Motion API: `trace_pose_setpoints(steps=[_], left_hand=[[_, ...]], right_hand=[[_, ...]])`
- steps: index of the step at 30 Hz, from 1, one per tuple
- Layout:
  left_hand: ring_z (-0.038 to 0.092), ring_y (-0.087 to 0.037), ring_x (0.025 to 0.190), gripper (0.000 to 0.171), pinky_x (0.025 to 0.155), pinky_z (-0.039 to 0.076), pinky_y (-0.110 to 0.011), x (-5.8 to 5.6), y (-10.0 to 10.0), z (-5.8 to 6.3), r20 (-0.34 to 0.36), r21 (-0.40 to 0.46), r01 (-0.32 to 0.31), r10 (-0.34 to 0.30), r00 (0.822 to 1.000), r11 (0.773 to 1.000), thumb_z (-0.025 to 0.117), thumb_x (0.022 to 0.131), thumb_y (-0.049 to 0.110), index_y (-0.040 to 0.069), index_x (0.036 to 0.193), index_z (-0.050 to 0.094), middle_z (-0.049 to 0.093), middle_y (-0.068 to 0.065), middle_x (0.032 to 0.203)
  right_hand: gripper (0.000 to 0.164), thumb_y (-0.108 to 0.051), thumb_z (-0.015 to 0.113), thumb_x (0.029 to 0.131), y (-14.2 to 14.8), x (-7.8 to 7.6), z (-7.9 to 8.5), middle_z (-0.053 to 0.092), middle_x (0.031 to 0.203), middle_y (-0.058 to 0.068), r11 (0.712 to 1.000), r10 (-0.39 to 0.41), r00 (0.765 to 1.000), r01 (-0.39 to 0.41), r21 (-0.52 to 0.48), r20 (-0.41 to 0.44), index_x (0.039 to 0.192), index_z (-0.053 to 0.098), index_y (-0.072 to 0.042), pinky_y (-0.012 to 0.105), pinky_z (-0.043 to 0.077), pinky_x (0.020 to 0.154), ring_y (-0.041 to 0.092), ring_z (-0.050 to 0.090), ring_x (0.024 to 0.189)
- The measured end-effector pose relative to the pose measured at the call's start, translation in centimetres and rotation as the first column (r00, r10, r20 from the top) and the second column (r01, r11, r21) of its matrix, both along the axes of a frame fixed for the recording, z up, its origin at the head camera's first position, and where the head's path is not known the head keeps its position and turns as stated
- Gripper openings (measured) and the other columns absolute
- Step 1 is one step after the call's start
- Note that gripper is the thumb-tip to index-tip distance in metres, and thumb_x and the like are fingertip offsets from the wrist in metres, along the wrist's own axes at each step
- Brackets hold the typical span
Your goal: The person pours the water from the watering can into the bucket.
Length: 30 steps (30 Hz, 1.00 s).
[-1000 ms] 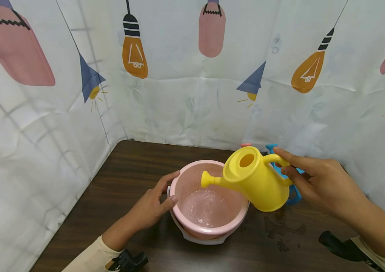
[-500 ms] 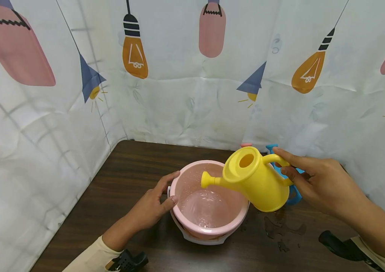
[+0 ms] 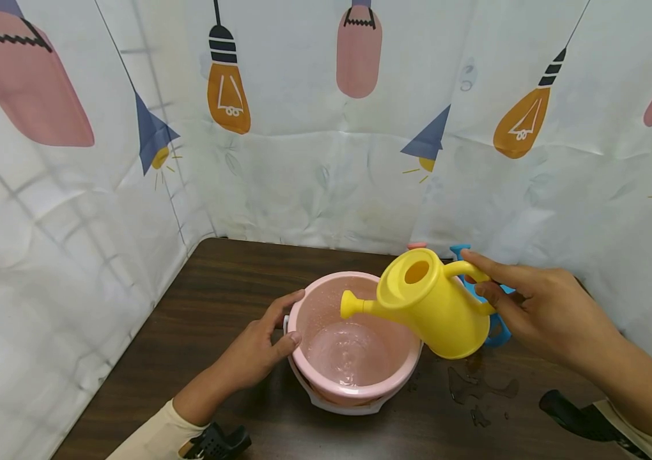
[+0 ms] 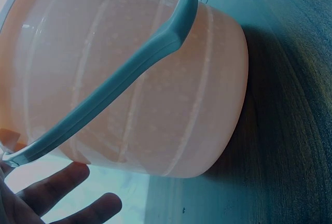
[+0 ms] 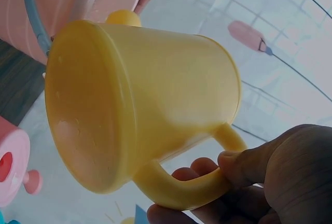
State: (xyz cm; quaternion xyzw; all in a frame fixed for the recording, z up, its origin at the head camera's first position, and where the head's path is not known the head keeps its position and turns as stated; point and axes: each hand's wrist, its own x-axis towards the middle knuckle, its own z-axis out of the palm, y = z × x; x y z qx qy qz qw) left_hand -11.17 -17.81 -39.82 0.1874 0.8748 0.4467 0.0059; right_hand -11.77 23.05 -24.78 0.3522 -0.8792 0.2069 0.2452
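A pink bucket (image 3: 355, 388) with water in its bottom stands on the dark wooden table. My left hand (image 3: 254, 351) holds its left rim, thumb over the edge; in the left wrist view two fingers (image 4: 96, 211) stretch out beside its wall. My right hand (image 3: 550, 313) grips the handle of a yellow watering can (image 3: 447, 313). The can tilts toward the bucket, with its spout (image 3: 351, 304) above the opening. Ripples disturb the water below the spout. The bucket's pale carrying handle (image 4: 116, 86) hangs down its side.
Behind the yellow can sits a blue watering can (image 3: 498, 332), mostly hidden. A pink watering can (image 5: 13, 177) shows in the right wrist view. Spilled water (image 3: 478, 386) lies right of the bucket. A printed white curtain (image 3: 303, 179) borders the table's back and left.
The ripples in the bucket's water have shifted and spread into rings. Both hands, the bucket and the yellow watering can hold their places.
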Motion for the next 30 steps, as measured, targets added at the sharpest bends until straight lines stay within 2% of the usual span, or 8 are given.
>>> trace_pose_setpoints(steps=[16, 30], left_hand=[[0.064, -0.025, 0.112, 0.063, 0.087, 0.050, -0.053, -0.06, -0.05, -0.13, -0.008, 0.005, 0.004, -0.004, 1.000, 1.000, 0.055, 0.101, 0.041, 0.037, 0.158, 0.029, 0.067, -0.005, 0.124], [0.064, -0.024, 0.110, 0.063, 0.086, 0.050, -0.049, -0.01, -0.02, -0.06, -0.018, -0.006, 0.000, 0.000, 1.000, 1.000, 0.055, 0.101, 0.041, 0.036, 0.158, 0.029, 0.067, -0.003, 0.122]], right_hand=[[0.073, 0.011, 0.079, 0.079, -0.06, 0.06, 0.04, 0.077, 0.106, 0.008, 1.000, -0.017, 1.000, 0.017, 0.003, -0.002, 0.143, 0.063, -0.022, 0.015, 0.032, 0.045, 0.011, 0.070, 0.070], [0.073, 0.011, 0.079, 0.078, -0.03, -0.04, 0.06, 0.077, 0.106, 0.007, 1.000, 0.005, 1.000, -0.005, -0.008, -0.017, 0.141, 0.065, -0.023, 0.015, 0.038, 0.050, 0.009, 0.068, 0.069]])
